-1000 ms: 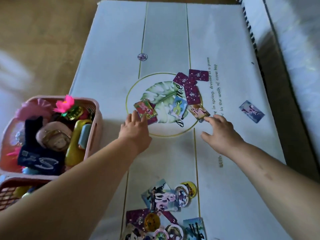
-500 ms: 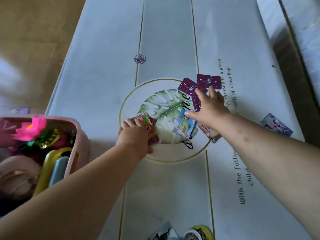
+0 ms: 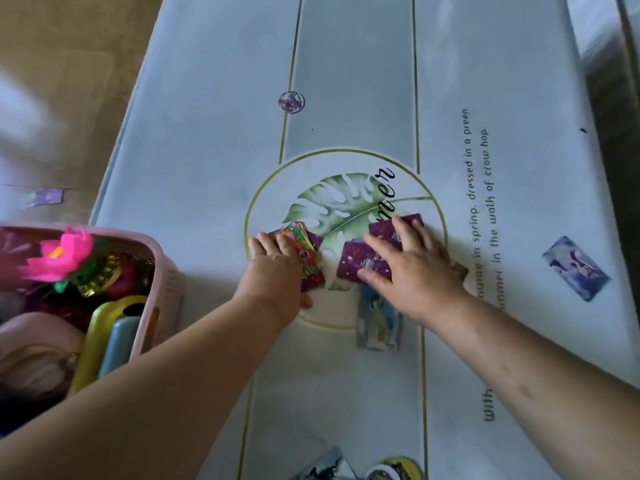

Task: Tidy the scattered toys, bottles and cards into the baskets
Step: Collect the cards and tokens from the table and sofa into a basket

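My left hand (image 3: 277, 268) lies on a small stack of colourful cards (image 3: 306, 252) at the left of the mat's leaf circle, fingers curled over it. My right hand (image 3: 412, 268) presses flat with spread fingers on purple-backed cards (image 3: 360, 261) just right of that stack. A face-up pastel card (image 3: 379, 327) sticks out below my right hand. A lone blue card (image 3: 576, 268) lies far right. A round token (image 3: 291, 102) lies farther up the mat. The pink basket (image 3: 169, 278) stands at the left, full of toys.
The grey mat (image 3: 207, 133) covers the floor; bare wooden floor lies left of it. A purple card (image 3: 46, 197) lies on that floor beyond the basket. More cards and a round token (image 3: 398, 471) show at the bottom edge. A pink flower toy (image 3: 65, 254) tops the basket.
My right hand has dragged the purple cards down and left toward the left hand's stack. The left hand stayed on its cards. The view moved closer.
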`<act>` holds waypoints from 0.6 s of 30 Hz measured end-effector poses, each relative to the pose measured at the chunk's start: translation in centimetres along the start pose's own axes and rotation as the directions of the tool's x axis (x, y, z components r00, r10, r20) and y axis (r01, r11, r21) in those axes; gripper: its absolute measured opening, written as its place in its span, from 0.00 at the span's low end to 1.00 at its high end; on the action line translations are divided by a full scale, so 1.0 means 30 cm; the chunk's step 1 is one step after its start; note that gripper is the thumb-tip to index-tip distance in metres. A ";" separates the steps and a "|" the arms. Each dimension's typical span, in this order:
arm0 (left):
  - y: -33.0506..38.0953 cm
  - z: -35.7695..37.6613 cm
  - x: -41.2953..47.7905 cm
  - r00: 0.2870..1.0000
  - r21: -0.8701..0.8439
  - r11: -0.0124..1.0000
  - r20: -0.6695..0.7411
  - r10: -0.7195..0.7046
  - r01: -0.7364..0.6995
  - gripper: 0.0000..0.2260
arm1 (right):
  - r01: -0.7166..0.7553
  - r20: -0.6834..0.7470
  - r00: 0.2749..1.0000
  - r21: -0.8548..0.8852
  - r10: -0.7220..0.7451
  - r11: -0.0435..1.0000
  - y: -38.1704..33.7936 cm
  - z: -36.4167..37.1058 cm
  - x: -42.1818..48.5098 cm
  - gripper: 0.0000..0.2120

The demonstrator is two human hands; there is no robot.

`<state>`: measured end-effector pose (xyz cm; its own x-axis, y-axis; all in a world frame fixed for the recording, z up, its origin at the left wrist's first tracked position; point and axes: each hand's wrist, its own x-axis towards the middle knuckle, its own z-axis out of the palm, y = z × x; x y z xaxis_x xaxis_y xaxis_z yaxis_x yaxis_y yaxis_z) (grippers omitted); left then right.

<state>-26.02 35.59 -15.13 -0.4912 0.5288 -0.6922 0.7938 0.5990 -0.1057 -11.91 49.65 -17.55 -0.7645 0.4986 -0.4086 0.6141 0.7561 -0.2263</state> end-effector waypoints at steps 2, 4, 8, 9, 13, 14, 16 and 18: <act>-0.005 -0.002 -0.002 1.000 0.010 1.000 -0.006 0.012 -0.012 0.49 | 0.062 -0.138 0.989 0.056 -0.053 0.997 -0.030 -0.005 -0.042 0.24; -0.008 0.002 0.003 1.000 -0.008 1.000 -0.014 0.014 -0.014 0.49 | 0.123 -0.262 0.961 0.119 -0.089 0.985 -0.052 -0.052 0.045 0.20; -0.013 0.030 0.030 0.999 -0.028 0.999 -0.027 0.022 -0.023 0.50 | 0.192 -0.198 0.965 0.081 -0.173 0.978 -0.164 -0.183 0.371 0.27; -0.019 0.045 0.042 0.999 -0.031 0.999 -0.036 0.026 -0.027 0.50 | 0.190 -0.150 0.973 0.079 -0.177 0.979 -0.206 -0.208 0.449 0.30; -0.020 0.086 0.077 0.998 -0.072 0.997 -0.054 0.024 -0.028 0.53 | 0.191 -0.022 0.981 -0.041 -0.192 0.981 -0.321 -0.232 0.638 0.37; -0.019 0.095 0.087 0.998 -0.082 0.996 -0.056 0.028 -0.032 0.53 | 0.186 0.005 0.982 -0.086 -0.186 0.979 -0.338 -0.227 0.674 0.37; -0.017 0.101 0.093 0.998 -0.104 0.994 -0.058 0.033 -0.039 0.53 | 0.158 0.054 0.987 -0.175 -0.151 0.972 -0.364 -0.221 0.725 0.37; -0.012 0.096 0.088 0.998 -0.133 0.991 -0.054 0.028 -0.035 0.50 | 0.149 0.097 0.987 -0.257 -0.128 0.955 -0.376 -0.221 0.753 0.35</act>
<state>-26.57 35.06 -18.97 -0.4876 0.5768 -0.6554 0.7557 0.6548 0.0141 -37.40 55.19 -18.37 -0.8142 0.3540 -0.4602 0.4219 0.9052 -0.0503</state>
